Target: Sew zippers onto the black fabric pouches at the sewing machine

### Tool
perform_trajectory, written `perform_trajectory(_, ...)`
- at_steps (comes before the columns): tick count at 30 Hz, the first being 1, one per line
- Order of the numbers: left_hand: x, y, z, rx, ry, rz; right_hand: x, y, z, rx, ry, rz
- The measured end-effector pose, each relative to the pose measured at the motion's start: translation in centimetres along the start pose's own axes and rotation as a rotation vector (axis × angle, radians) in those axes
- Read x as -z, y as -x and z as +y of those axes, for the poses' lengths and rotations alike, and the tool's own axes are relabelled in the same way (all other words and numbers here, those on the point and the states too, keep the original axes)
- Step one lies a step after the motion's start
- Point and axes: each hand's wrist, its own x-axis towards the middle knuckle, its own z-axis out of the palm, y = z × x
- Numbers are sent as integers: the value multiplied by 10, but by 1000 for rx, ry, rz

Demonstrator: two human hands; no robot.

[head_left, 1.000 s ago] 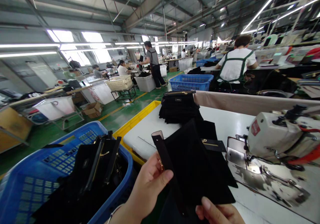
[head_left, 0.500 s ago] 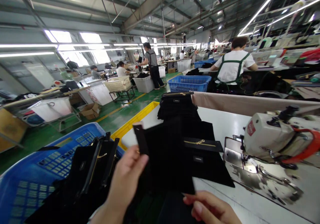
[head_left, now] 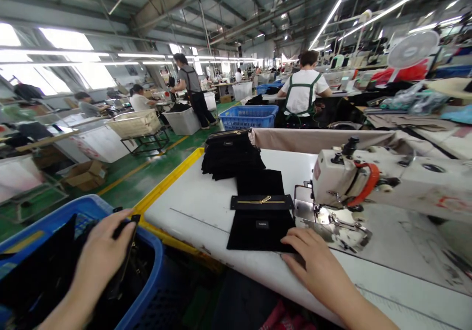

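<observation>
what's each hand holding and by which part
Left hand: fingers at the upper end of a narrow black strap over the blue plastic basket; grip cannot be told. Right hand holds nothing, resting flat on the near corner of the black fabric panel.

Blue basket [head_left: 157,256] cut off by left, bottom edges, lower left. Left hand [head_left: 101,258] covers black strap [head_left: 132,231]; grip underneath hidden. Right hand [head_left: 313,268] hides black panel [head_left: 258,231] corner. Panel label [head_left: 262,225] too small to read.

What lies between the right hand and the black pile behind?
In the head view, a flat black panel with a gold zipper strip across it.
</observation>
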Motion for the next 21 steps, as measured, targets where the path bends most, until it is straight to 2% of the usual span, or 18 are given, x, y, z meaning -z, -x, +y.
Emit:
perform_trajectory(2,-52,15,35,-128,28,-199,-2,7,-9,-16,3,-3)
perform_trajectory(5,-127,31,94,-497,56,-616,-2,19,-22,-29,-22,-23)
perform_trajectory(7,-165,35,131,-590,75,-732,-1,26,-28,-38,-41,-38)
perform_trajectory(10,-203,30,170,-644,88,-815,2,33,-33,-38,-81,-57)
perform_trajectory(13,-222,22,187,-654,72,-880,4,37,-27,-55,-172,-58)
perform_trajectory(15,-224,23,191,-637,65,-911,3,37,-18,-105,-237,14)
perform_trajectory(18,-212,33,191,-577,96,-950,5,33,-5,-232,-276,205)
perform_trajectory(21,-187,45,194,-501,175,-993,17,26,-6,-307,-331,290)
